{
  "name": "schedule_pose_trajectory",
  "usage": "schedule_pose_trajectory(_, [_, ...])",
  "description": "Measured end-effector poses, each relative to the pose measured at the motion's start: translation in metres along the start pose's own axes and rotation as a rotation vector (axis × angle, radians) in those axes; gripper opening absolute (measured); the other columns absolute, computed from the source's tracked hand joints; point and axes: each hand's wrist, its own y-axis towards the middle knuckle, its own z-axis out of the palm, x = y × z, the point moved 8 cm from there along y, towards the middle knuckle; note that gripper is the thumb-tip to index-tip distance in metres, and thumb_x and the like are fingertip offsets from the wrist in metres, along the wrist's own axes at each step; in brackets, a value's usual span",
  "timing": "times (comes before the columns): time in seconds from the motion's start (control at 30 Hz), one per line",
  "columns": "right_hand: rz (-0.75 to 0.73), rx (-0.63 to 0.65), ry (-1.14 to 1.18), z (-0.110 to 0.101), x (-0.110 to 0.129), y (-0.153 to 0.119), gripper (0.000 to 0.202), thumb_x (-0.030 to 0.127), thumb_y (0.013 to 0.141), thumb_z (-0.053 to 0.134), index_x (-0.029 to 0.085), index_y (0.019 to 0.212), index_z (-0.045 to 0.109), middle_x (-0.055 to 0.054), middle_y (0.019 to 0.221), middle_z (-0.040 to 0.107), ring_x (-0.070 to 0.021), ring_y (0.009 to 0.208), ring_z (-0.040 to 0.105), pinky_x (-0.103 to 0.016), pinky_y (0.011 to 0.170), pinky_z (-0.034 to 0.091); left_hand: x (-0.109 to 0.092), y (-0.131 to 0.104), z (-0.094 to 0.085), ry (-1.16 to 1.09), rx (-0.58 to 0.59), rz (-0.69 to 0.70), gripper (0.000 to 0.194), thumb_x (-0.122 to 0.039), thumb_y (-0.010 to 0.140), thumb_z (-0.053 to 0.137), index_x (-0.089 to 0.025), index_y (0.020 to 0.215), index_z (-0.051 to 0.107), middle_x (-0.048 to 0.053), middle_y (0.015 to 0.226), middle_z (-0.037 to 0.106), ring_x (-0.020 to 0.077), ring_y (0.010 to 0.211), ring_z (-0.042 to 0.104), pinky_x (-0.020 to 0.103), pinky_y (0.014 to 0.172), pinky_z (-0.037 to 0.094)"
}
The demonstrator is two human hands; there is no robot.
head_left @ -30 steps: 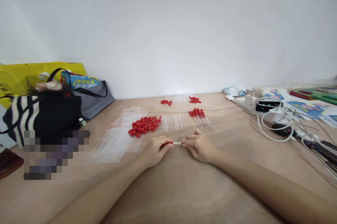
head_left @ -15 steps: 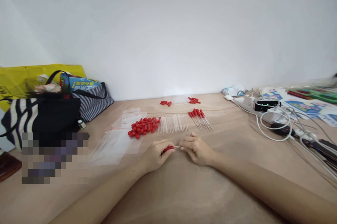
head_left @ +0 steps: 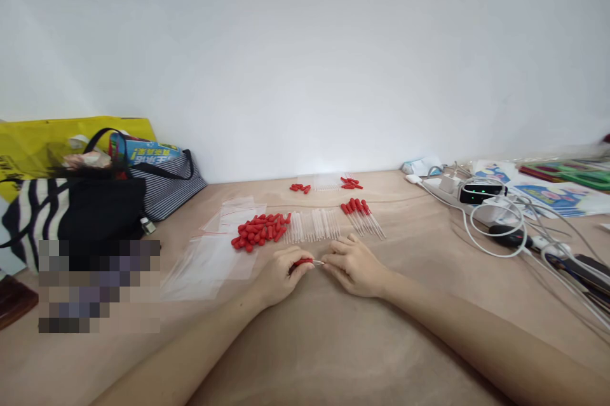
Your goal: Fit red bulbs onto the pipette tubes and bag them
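Observation:
My left hand [head_left: 282, 276] pinches a red rubber bulb [head_left: 304, 261] near the middle of the table. From the bulb's right end a thin clear tube [head_left: 318, 262] runs into the fingertips of my right hand [head_left: 355, 266], which are closed on it. Behind my left hand lies a pile of red bulbs [head_left: 255, 232], partly on clear plastic bags [head_left: 197, 269]. To its right is a row of loose clear tubes [head_left: 317, 225]. Several tubes with red bulbs on their ends [head_left: 365, 215] lie side by side behind my right hand.
Farther back are a few red bulbs [head_left: 300, 188] and more tubes with bulbs [head_left: 351, 183]. Bags, one black [head_left: 105, 215] and one striped [head_left: 174, 190], stand at the left. A power strip [head_left: 441, 193] with tangled white cables [head_left: 495, 255] and printed sheets [head_left: 548, 196] lie at the right.
Both hands have shifted slightly upward in the picture. The red bulb and tube between them have moved with them, and less of the tube shows.

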Motion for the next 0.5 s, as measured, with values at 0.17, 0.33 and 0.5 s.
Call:
schedule_pose_trajectory(0.17, [0.119, -0.109, -0.029, -0.010, -0.025, -0.005, 0.020, 0.019, 0.082, 0.039, 0.017, 0.087, 0.059, -0.006, 0.077, 0.057, -0.0154, 0.072, 0.050, -0.028, 0.066, 0.032, 0.017, -0.003, -0.015, 0.034, -0.172, -0.089, 0.037, -0.027, 0.078, 0.052, -0.019, 0.113, 0.044, 0.005, 0.093, 0.054, 0.0152, 0.076, 0.052, 0.026, 0.064, 0.044])
schedule_pose_trajectory(0.33, [0.599, -0.338, 0.039, -0.024, -0.107, -0.021, 0.022, 0.020, 0.080, 0.038, 0.015, 0.096, 0.053, -0.006, 0.079, 0.060, -0.0157, 0.068, 0.054, -0.026, 0.062, 0.037, 0.027, -0.005, -0.008, 0.092, -0.078, -0.146, 0.027, -0.025, 0.077, 0.052, -0.019, 0.104, 0.049, 0.003, 0.090, 0.051, 0.0140, 0.071, 0.051, 0.027, 0.065, 0.044])
schedule_pose_trajectory(0.5, [0.970, -0.221, -0.095, -0.018, -0.153, -0.033, 0.021, 0.023, 0.078, 0.042, 0.017, 0.096, 0.050, -0.004, 0.074, 0.062, -0.0168, 0.069, 0.056, -0.023, 0.057, 0.034, 0.020, -0.003, -0.003, 0.107, -0.014, -0.116, 0.014, -0.023, 0.079, 0.049, -0.019, 0.091, 0.055, 0.003, 0.090, 0.053, 0.0161, 0.079, 0.052, 0.029, 0.070, 0.043])
